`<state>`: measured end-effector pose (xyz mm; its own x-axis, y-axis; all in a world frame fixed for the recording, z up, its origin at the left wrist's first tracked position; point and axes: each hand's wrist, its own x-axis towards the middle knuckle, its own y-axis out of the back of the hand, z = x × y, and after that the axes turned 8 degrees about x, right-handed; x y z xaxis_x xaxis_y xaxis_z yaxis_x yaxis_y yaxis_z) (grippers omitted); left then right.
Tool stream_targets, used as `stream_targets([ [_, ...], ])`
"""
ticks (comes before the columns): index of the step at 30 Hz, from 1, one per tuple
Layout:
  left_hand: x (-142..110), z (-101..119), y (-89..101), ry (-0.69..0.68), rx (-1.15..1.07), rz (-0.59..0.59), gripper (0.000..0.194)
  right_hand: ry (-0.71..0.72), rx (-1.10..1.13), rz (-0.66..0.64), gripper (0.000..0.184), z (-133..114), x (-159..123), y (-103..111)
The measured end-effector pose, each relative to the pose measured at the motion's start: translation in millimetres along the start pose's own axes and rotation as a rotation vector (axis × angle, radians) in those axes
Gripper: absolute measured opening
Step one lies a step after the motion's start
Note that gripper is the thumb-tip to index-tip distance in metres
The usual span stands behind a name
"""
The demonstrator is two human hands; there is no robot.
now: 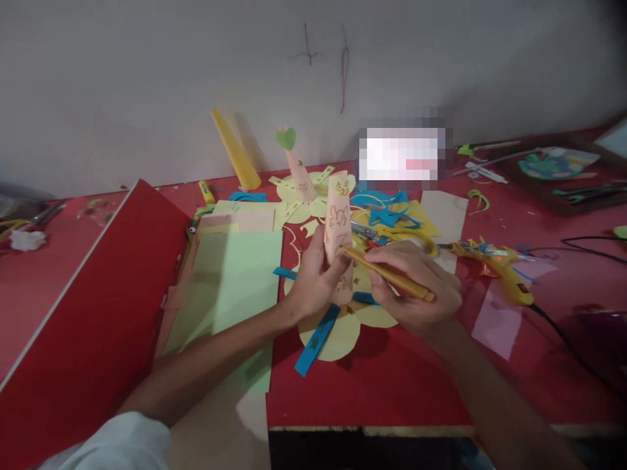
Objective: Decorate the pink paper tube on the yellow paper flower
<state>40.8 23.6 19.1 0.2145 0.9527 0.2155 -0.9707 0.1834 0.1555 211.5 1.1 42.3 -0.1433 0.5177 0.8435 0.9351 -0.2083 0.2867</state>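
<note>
My left hand [316, 277] is wrapped round a pink paper tube [337, 212] that stands upright and bears gold drawings. In my right hand [418, 284] is a gold marker pen [396, 277], its tip at the tube's side near my left thumb. Below the tube lies a pale yellow paper flower [337, 339] with blue paper strips [317, 341] on it, one carrying gold stars. Behind stands a similar pink tube [300, 176] with a green paper heart [287, 138] at its top, on another pale yellow flower [284, 189].
Green paper sheets [240, 267] lie left of my hands, beside a red board [98, 313]. A yellow paper cone [236, 150] leans at the back. Yellow-handled scissors [426, 243], blue scraps [392, 215] and a yellow glue gun [509, 274] with a cord are on the right.
</note>
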Motion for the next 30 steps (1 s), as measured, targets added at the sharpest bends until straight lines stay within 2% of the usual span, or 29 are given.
stream_targets([
  [10,-2.1,5.0,-1.4,0.040,-0.039,-0.013,0.048,0.012,-0.021,0.065,0.035,5.0,-1.9,0.9],
  [18,-2.3,6.2,-0.8,0.066,-0.031,-0.004,0.050,0.013,-0.059,0.057,0.029,0.5,1.8,0.3],
  [30,-2.9,3.9,-2.3,0.033,-0.062,-0.024,0.053,0.028,-0.052,0.036,0.033,-0.3,1.1,0.1],
])
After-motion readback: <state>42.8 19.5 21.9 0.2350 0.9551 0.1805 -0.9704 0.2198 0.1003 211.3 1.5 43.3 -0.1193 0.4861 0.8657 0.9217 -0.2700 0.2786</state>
